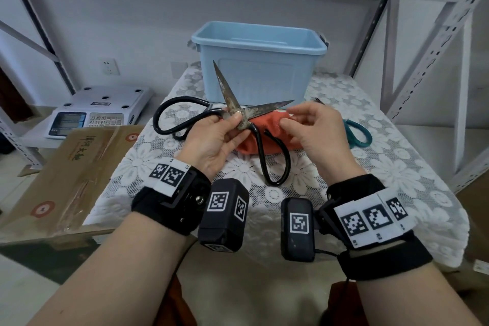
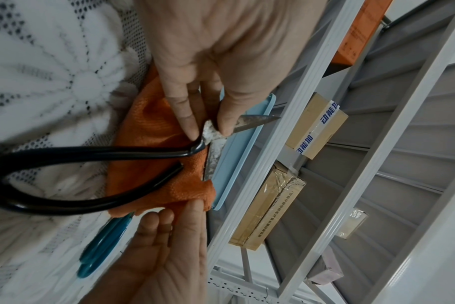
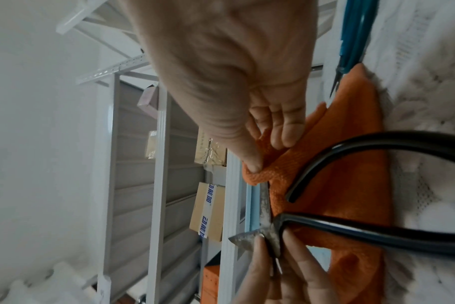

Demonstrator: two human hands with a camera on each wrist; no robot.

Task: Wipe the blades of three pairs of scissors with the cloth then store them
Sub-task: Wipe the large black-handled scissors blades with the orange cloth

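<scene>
Large black-handled scissors [image 1: 229, 92] with rusty blades stand spread open above the table. My left hand [image 1: 235, 120] pinches them at the pivot [image 2: 210, 133] between thumb and fingers. An orange cloth [image 1: 267, 144] lies under them on the table. My right hand [image 1: 287, 118] pinches the cloth's far edge [image 3: 260, 164] beside the right blade [image 3: 265, 201]. Teal-handled scissors [image 1: 358, 135] lie flat to the right of the cloth. The dark tip of another pair [image 1: 317, 100] peeks out behind my right hand. A light blue bin [image 1: 259, 66] stands open behind the scissors.
A lace cover [image 1: 383, 167] drapes the small table. A white electronic scale [image 1: 98, 111] and a flat cardboard box [image 1: 66, 172] sit at the left. Grey metal shelf uprights [image 1: 423, 66] rise at the right, with boxes [image 2: 314, 125] on the shelves above.
</scene>
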